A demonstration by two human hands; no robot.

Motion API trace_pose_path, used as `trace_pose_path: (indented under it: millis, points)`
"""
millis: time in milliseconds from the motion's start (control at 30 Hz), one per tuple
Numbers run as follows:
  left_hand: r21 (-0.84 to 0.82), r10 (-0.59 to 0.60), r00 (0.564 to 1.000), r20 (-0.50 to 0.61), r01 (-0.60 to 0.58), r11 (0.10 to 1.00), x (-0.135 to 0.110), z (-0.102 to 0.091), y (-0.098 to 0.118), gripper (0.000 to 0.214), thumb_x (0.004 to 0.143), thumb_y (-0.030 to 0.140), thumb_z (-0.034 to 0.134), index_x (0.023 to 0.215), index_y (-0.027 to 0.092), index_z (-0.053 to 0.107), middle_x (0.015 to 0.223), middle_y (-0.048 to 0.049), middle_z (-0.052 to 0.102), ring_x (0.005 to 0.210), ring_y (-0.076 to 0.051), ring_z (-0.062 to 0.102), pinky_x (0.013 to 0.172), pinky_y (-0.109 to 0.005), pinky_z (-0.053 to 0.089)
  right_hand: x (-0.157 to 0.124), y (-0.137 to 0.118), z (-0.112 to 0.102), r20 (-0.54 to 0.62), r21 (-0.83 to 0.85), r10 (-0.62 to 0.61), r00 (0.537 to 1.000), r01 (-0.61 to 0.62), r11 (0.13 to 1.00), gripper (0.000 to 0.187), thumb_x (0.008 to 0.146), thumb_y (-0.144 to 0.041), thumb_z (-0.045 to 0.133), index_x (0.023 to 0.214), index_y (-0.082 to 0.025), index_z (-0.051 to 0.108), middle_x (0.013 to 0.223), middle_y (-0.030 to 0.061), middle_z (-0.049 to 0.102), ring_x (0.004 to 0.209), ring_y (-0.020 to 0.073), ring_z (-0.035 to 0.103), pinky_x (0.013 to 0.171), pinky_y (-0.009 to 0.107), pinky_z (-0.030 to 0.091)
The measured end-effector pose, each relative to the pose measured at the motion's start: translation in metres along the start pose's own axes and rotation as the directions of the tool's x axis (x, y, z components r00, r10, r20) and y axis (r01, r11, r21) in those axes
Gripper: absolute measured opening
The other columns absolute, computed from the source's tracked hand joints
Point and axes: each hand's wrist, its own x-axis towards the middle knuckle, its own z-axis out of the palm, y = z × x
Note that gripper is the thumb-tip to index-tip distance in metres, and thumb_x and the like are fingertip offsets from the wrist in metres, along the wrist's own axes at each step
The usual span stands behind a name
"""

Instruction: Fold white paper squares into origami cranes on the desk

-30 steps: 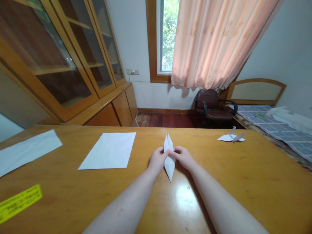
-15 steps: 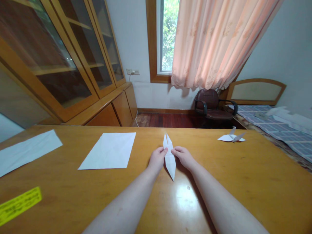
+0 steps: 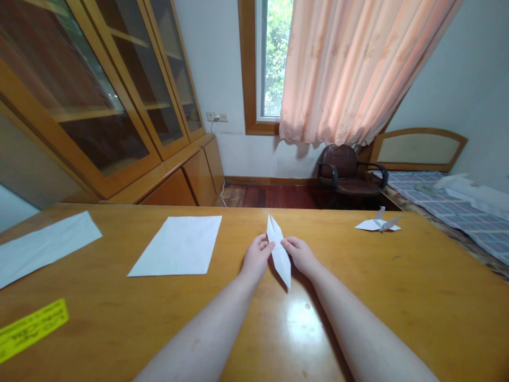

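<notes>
Between my two hands is a long, narrow piece of folded white paper [image 3: 280, 259], pointed at both ends, with a slit running down its far tip. My left hand [image 3: 256, 257] pinches its left edge near the middle, thumb on top. On the opposite edge, my right hand [image 3: 301, 254] grips the paper with thumb and fingers. The near point tilts toward the right. Over on the right of the table sits a folded paper crane [image 3: 373, 225] with raised tips.
A white paper sheet [image 3: 178, 246] lies left of my hands on the wooden table [image 3: 119, 329]. Farther left are a white paper strip [image 3: 47, 246] and a yellow label [image 3: 34, 329]. Beyond the table's far edge stand a brown armchair [image 3: 344, 170] and a glass-door cabinet [image 3: 159, 143].
The folded paper has turned slightly, its near point swinging right and its far tips drawing closer together. Both hands keep hold of it in almost the same place.
</notes>
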Motion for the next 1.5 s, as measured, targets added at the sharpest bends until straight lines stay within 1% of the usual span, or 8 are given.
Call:
trace_pose_path:
  millis: [167,367,467,533,600,833,1167,1500]
  points:
    - [-0.007,0.016,0.996,-0.087,-0.017,1.000,0.000,-0.001,-0.003,0.036,0.070,0.032,0.068,0.096,0.020,0.045,0.074,0.0004,0.068,0.056,-0.012,0.061,0.058,-0.024,0.047,-0.001,-0.003,0.000,0.005,-0.035,-0.030,1.000,0.030,0.999,0.039,0.073,-0.054,0.057,0.057,-0.018,0.050,0.053,-0.0033,0.046,0.053,0.0111,0.040,0.052,0.025,0.030]
    - [0.031,0.083,0.991,-0.103,-0.081,0.996,-0.001,-0.001,-0.004,0.028,0.069,0.033,0.068,0.085,0.020,0.049,0.070,0.0018,0.064,0.061,-0.013,0.061,0.057,-0.022,0.046,0.001,-0.001,0.001,-0.006,0.031,-0.041,0.999,0.041,0.999,0.037,0.072,-0.049,0.059,0.056,-0.018,0.049,0.053,-0.0035,0.046,0.052,0.0100,0.041,0.053,0.025,0.032]
    - [0.008,0.085,0.991,-0.106,-0.085,0.996,0.000,-0.001,-0.004,0.028,0.069,0.033,0.068,0.086,0.019,0.052,0.075,-0.0005,0.066,0.066,-0.014,0.063,0.062,-0.023,0.047,0.004,0.001,0.002,-0.040,0.155,-0.045,0.998,0.051,0.987,0.028,0.067,-0.044,0.065,0.072,-0.018,0.055,0.055,-0.0046,0.049,0.052,0.0100,0.044,0.054,0.024,0.034]
    - [0.001,0.085,0.990,-0.115,-0.085,0.996,0.001,-0.001,-0.005,0.027,0.068,0.033,0.069,0.086,0.018,0.054,0.075,-0.0012,0.066,0.068,-0.014,0.063,0.063,-0.023,0.047,0.004,0.002,0.002,-0.055,0.241,-0.053,0.997,0.065,0.968,0.034,0.064,-0.039,0.069,0.087,-0.019,0.054,0.055,-0.0066,0.051,0.051,0.0099,0.045,0.053,0.024,0.035]
    - [0.002,0.081,0.989,-0.126,-0.081,0.997,0.001,-0.002,-0.005,0.027,0.068,0.033,0.069,0.085,0.018,0.056,0.076,-0.0019,0.066,0.069,-0.014,0.063,0.063,-0.023,0.047,0.004,0.003,0.003,-0.060,0.287,-0.062,0.996,0.076,0.955,0.040,0.062,-0.035,0.071,0.094,-0.021,0.051,0.054,-0.0080,0.051,0.050,0.0096,0.045,0.053,0.023,0.036]
    - [-0.101,-0.011,0.991,-0.130,-0.002,0.995,-0.001,0.001,0.001,0.024,0.072,0.036,0.063,0.088,0.018,0.060,0.076,-0.0014,0.067,0.067,-0.015,0.063,0.064,-0.026,0.049,0.001,-0.001,0.002,-0.087,0.238,-0.062,0.994,0.081,0.968,0.026,0.065,-0.034,0.069,0.081,-0.020,0.055,0.060,-0.0037,0.057,0.055,0.0107,0.051,0.053,0.024,0.040]
    - [-0.103,0.002,0.992,-0.128,-0.015,0.995,-0.008,0.006,0.012,0.024,0.072,0.028,0.063,0.093,0.017,0.062,0.080,-0.0033,0.069,0.069,-0.015,0.064,0.063,-0.025,0.049,0.002,-0.003,0.000,-0.084,0.202,-0.045,0.995,0.061,0.977,0.021,0.065,-0.034,0.069,0.079,-0.018,0.065,0.067,0.0004,0.061,0.058,0.0110,0.052,0.056,0.025,0.042]
    - [-0.172,-0.002,0.995,-0.099,-0.015,0.985,-0.005,0.005,0.009,0.032,0.068,0.025,0.066,0.099,0.016,0.063,0.093,-0.0078,0.070,0.083,-0.019,0.065,0.078,-0.032,0.049,-0.001,-0.009,0.002,-0.089,0.286,-0.011,0.996,0.036,0.958,0.017,0.065,-0.031,0.067,0.078,-0.019,0.067,0.062,-0.0010,0.060,0.054,0.0105,0.049,0.054,0.025,0.040]
